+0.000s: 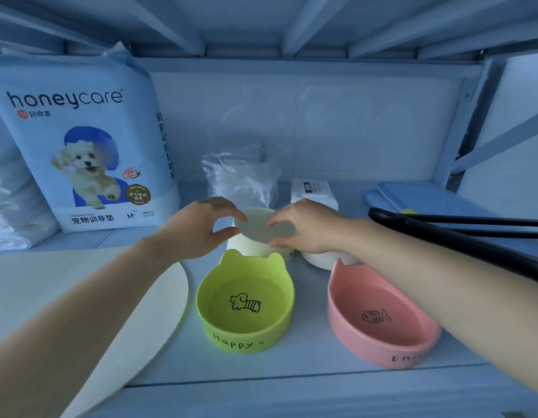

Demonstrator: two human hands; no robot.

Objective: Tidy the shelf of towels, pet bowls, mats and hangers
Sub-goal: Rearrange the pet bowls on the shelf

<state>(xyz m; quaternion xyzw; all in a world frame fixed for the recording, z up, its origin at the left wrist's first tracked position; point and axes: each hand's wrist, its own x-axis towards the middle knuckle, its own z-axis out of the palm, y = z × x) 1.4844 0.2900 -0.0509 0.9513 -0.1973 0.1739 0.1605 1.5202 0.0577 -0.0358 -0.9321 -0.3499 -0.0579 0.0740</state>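
On the pale shelf (pixel 310 351), left hand (pixel 198 229) and right hand (pixel 307 227) grip a cream bowl (pixel 258 229).

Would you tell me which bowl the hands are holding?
The cream bowl behind the green bowl; left hand and right hand pinch its rim, unlike the pink bowl.

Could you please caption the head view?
Left hand and right hand hold a cream bowl behind green bowl and pink bowl.
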